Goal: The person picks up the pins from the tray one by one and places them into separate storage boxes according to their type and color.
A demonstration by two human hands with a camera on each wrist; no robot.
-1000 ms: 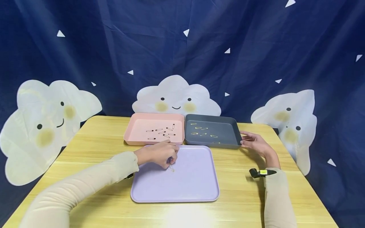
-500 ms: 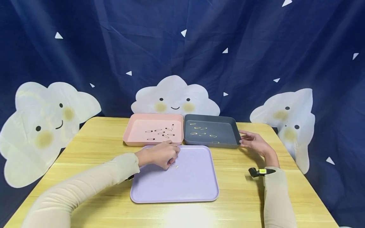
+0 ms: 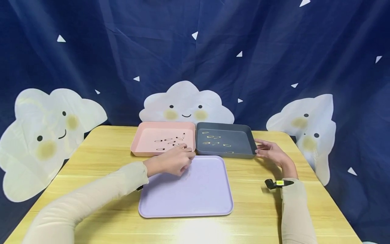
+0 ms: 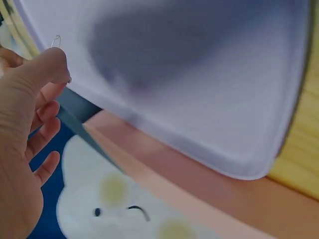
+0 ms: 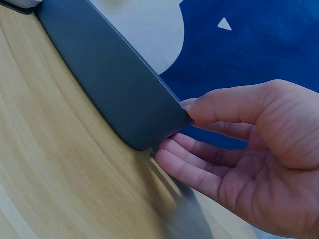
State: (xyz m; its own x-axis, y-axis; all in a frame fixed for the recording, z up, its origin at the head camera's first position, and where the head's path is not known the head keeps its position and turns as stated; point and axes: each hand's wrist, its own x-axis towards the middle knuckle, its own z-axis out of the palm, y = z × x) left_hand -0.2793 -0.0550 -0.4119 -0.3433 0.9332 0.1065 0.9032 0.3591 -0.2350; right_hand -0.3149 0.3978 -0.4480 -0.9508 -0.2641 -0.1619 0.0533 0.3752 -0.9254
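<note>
My left hand (image 3: 182,159) hovers over the far edge of the lavender tray (image 3: 207,196), close to the pink tray (image 3: 143,135). In the left wrist view its thumb and fingers (image 4: 55,69) pinch a small gold pin (image 4: 56,41). The lavender tray's surface (image 4: 199,74) is bare. The pink tray holds several black pins (image 3: 170,141). The grey tray (image 3: 243,139) holds several gold pins (image 3: 214,140). My right hand (image 3: 271,151) holds the grey tray's right near corner (image 5: 164,119), thumb on the rim and fingers against the wall.
The three trays sit on a yellow wooden table (image 3: 91,159). A dark blue curtain with white cloud figures (image 3: 186,105) hangs right behind the table. A black wrist camera mount (image 3: 274,184) sits on my right sleeve.
My left hand has risen off the lavender tray with the gold pin, which lay on the tray under its fingertips, and moved slightly towards the pink tray. The right hand has stayed put.
</note>
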